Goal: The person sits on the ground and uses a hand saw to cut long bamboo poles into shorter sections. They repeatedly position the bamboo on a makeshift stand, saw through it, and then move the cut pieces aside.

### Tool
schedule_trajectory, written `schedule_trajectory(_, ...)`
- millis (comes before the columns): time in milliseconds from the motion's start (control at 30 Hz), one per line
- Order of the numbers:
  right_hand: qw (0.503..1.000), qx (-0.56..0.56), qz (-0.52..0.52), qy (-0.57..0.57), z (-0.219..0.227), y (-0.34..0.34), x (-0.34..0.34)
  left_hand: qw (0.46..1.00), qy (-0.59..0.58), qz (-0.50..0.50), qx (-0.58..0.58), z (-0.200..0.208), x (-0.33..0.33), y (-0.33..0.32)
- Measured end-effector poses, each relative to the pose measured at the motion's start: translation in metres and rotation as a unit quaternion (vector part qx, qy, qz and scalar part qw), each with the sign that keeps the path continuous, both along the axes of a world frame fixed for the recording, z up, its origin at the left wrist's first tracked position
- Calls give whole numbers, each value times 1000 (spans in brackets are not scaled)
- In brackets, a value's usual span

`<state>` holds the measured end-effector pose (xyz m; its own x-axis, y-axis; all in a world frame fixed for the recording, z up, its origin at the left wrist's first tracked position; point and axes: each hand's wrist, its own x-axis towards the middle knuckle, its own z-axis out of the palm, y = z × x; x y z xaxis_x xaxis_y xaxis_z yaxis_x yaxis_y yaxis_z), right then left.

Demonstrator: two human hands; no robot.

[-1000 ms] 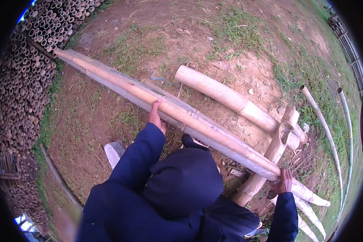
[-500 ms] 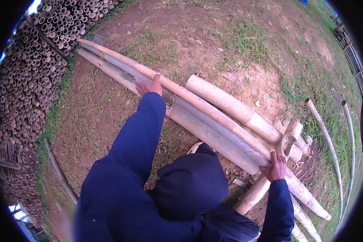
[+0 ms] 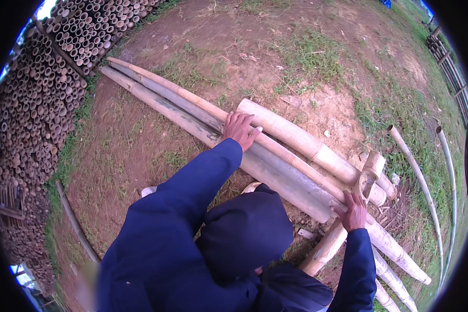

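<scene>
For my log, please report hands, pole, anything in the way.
Left hand on slim bamboo pole. Right hand on it, farther right. Notched bamboo beside right hand.

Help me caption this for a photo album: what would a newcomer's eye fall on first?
Long bamboo poles run diagonally across the middle, the left hand on them near picture centre and the right hand farther down-right. Next, a large stack of bamboo shows its round cut ends along the left side.
</scene>
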<state>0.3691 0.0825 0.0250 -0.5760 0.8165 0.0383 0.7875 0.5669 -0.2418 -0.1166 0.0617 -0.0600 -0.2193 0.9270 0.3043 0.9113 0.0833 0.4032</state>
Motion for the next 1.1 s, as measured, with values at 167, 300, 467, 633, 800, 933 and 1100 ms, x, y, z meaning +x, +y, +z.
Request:
schedule_trajectory(167, 1000, 5, 24, 5, 11, 9, -2, 999, 7, -4, 37, 1, 4, -9)
schedule_trajectory(300, 997, -28, -3, 68, 19, 9, 1, 996, 30, -13, 80, 12, 8, -11)
schedule_trajectory(467, 998, 21, 14, 64, 46, 4, -11, 995, 37, 15, 96, 36, -3, -11)
schedule_trajectory(633, 996, 16, 19, 82, 26, -9, -6, 995, 60, -10, 81, 26, -3, -26)
schedule_trajectory(800, 996, 14, -11, 92, 11, -4, 1, 997, 69, -26, -16, 28, 2, -11)
schedule_trajectory(933, 993, 24, -23, 114, 2, 4, -5, 993, 59, -62, -87, 35, 2, -5)
schedule_trajectory(1100, 986, -64, -89, 128, -2, 12, 2, 944, 76, -284, -153, 103, 76, 48)
